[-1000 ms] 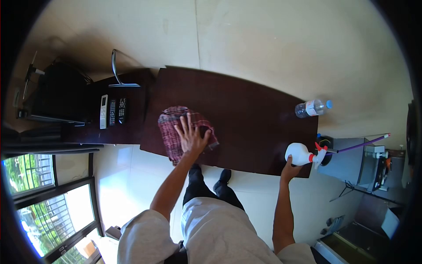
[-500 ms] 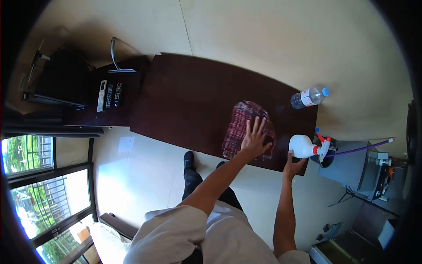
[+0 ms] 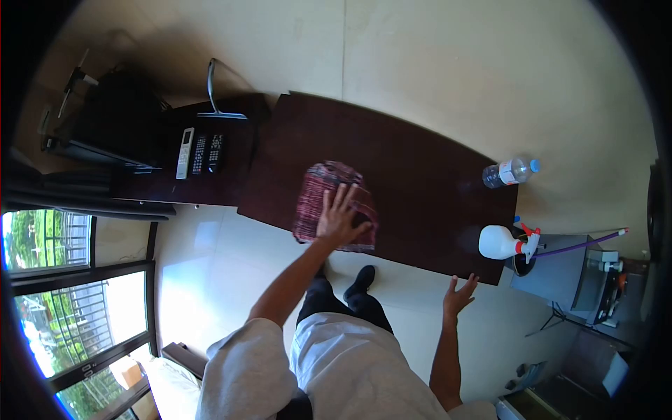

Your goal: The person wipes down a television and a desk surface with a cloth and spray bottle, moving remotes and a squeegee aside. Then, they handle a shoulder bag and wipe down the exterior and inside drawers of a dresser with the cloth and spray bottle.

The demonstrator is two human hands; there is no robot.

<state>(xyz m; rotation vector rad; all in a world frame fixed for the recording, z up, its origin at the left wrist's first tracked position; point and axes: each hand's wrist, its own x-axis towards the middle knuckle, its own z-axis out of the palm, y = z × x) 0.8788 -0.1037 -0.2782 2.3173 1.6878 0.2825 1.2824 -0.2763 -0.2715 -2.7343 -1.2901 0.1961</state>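
My left hand (image 3: pixel 339 222) lies flat with spread fingers on a red plaid cloth (image 3: pixel 318 203), which rests on the dark brown table (image 3: pixel 420 196) near its front edge. My right hand (image 3: pixel 458 295) is off the table's front edge at the right, fingers apart, holding nothing. Just beyond it, a white spray bottle (image 3: pixel 495 242) with a red and white trigger stands near the table's right end. Behind that is a clear plastic bottle (image 3: pixel 505 173) with a blue cap.
Three remotes (image 3: pixel 199 154) lie on the lower dark cabinet (image 3: pixel 168 187) at the left, beside a metal stand (image 3: pixel 222 114) and a black device (image 3: pixel 119 119). A grey box (image 3: pixel 549 273) and a purple stick (image 3: pixel 577 243) are at the right. Windows (image 3: pixel 77 301) are at lower left.
The cloth under my left hand went right along the table, then back left. My right hand has let go of the spray bottle and drawn back toward me.
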